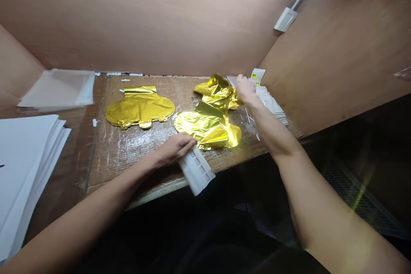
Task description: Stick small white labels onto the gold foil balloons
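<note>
The left hand (177, 147), just below the centre of the frame, grips one end of a white packet (197, 172) between thumb and fingers; the packet, printed with small rows of markings, slants down past the table's front edge. The right hand (245, 88), right of centre and higher up, has its fingers curled beside the crumpled gold foil piece (215, 93); whether it grips anything cannot be told. Below that piece, at the centre, a second gold foil piece (204, 126) lies just beyond the left hand. A flat gold foil stack (140, 110) lies left of centre on the table (128, 156). A row of white packets (272, 105) lies just right of the right hand. Clear plastic sleeves (61, 87) lie at the upper left, white sheets (25, 162) at the left edge, and a white socket (285, 19) is mounted at the upper right.
</note>
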A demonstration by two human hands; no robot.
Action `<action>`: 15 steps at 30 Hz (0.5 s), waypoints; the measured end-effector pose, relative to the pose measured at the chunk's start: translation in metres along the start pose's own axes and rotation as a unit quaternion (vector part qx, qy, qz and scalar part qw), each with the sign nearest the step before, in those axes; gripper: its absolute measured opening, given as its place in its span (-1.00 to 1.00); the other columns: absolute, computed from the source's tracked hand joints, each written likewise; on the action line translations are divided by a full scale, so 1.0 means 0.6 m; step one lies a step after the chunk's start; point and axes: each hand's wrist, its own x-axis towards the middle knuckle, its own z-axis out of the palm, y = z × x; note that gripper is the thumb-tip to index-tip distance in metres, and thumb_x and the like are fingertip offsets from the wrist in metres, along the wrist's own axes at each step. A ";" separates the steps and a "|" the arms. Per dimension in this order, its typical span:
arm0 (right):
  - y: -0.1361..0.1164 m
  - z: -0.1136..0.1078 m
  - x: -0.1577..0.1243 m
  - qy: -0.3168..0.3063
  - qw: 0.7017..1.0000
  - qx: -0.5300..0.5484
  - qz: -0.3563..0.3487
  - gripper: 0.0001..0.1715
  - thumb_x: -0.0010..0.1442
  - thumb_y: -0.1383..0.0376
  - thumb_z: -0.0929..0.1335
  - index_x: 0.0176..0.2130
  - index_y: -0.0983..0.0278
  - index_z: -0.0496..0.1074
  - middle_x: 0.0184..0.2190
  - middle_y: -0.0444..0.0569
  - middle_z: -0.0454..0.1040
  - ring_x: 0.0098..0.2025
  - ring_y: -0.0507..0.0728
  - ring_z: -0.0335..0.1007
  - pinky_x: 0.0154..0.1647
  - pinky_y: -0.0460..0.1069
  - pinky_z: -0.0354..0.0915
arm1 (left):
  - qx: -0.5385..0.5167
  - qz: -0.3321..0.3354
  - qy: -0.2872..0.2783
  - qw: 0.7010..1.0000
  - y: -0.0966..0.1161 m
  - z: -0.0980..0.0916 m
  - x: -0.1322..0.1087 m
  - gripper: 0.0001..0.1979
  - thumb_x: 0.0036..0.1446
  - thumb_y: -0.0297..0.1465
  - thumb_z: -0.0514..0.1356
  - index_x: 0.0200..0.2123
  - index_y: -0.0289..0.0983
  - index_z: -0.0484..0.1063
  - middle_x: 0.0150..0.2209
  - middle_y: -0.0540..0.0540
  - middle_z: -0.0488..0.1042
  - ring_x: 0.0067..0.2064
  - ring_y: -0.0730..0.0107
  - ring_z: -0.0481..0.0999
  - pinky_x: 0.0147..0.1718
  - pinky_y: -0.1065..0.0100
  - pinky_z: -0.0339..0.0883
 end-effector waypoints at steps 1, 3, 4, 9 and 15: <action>-0.003 -0.006 -0.004 0.071 0.997 -0.018 0.016 -0.71 0.48 0.31 0.30 0.00 0.50 0.49 -0.04 0.42 0.54 0.01 0.32 0.44 0.05 0.17 0.28 | -0.022 -0.052 0.035 0.998 0.001 -0.001 0.002 -0.52 0.48 -0.17 0.03 -0.50 -0.23 0.35 -0.49 -0.01 0.44 -0.41 0.38 0.38 -0.39 0.35 0.26; -0.025 -0.002 -0.045 0.087 0.996 0.024 -0.026 -0.66 0.50 0.29 0.27 0.06 0.47 0.50 0.01 0.39 0.56 0.02 0.31 0.46 0.06 0.18 0.30 | -0.067 -0.141 0.107 0.982 0.003 -0.004 0.005 -0.49 0.45 -0.12 0.04 -0.54 -0.23 0.23 -0.56 0.05 0.24 -0.48 0.44 0.23 -0.46 0.36 0.10; -0.043 0.007 -0.079 0.037 0.994 0.074 -0.073 -0.66 0.52 0.25 0.27 0.02 0.41 0.54 -0.05 0.31 0.59 -0.05 0.27 0.48 0.00 0.14 0.32 | -0.088 -0.169 0.134 0.973 0.004 -0.005 0.005 -0.49 0.43 -0.09 0.06 -0.54 -0.23 0.21 -0.55 0.05 0.19 -0.48 0.46 0.20 -0.47 0.36 0.05; -0.137 0.066 -0.261 -0.207 0.904 0.290 -0.235 -0.73 0.45 0.16 0.38 -0.11 0.27 0.62 -0.30 -0.04 0.64 -0.29 0.10 0.46 -0.21 -0.02 0.29 | -0.173 -0.199 0.148 0.953 0.009 -0.007 0.007 -0.49 0.37 -0.01 0.13 -0.51 -0.26 0.28 -0.52 0.04 0.18 -0.45 0.46 0.15 -0.46 0.37 0.02; -0.145 0.098 -0.298 -0.151 0.907 0.350 -0.176 -0.79 0.40 0.25 0.41 -0.04 0.24 0.64 -0.28 -0.07 0.67 -0.30 0.09 0.52 -0.19 -0.04 0.34 | -0.203 -0.193 0.135 0.950 0.009 0.002 0.005 -0.59 0.26 -0.06 0.29 -0.39 -0.31 0.46 -0.46 0.01 0.36 -0.41 0.44 0.28 -0.45 0.42 0.12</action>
